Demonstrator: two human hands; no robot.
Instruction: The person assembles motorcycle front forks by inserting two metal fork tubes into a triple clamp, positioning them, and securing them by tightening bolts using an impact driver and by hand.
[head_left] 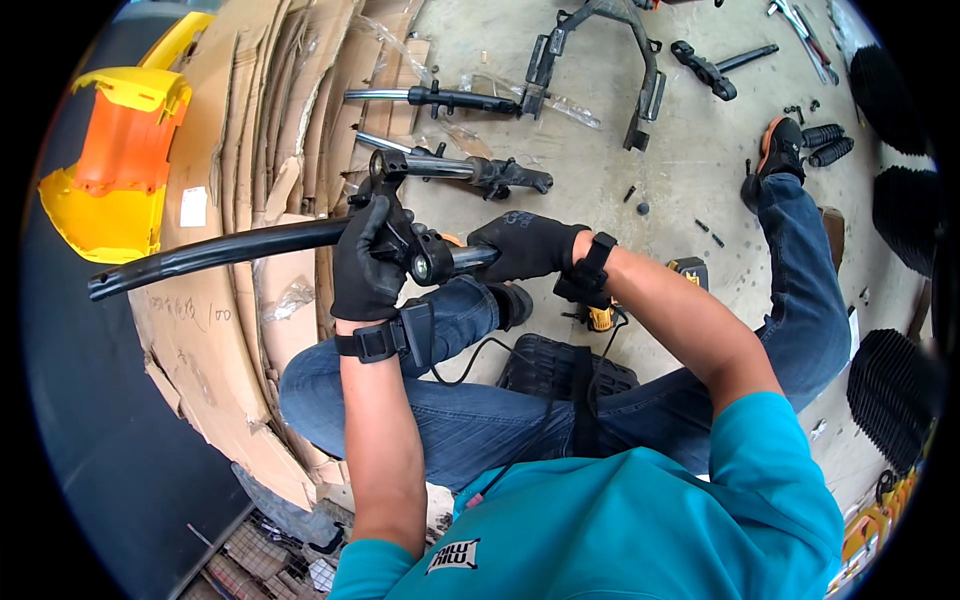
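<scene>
I sit on the floor with both gloved hands on a black fork-clamp assembly (400,230). A long, slightly curved black bar (200,252) sticks out from it to the left, and a silver-and-black fork leg (440,168) points right along its top. My left hand (365,270) is closed round the assembly at the bar's inner end. My right hand (520,245) grips the silver tube (468,259) at the assembly's lower clamp. A yellow-and-black power tool (600,316) lies below my right wrist, partly hidden.
Cardboard sheets (200,330) and yellow-orange panels (130,140) are at the left. Ahead lie fork legs (450,100), a black bracket frame (640,100), a stem clamp (705,70), wrenches (800,35) and small bolts. Bellows parts (825,150) and black finned pieces (890,400) are at the right.
</scene>
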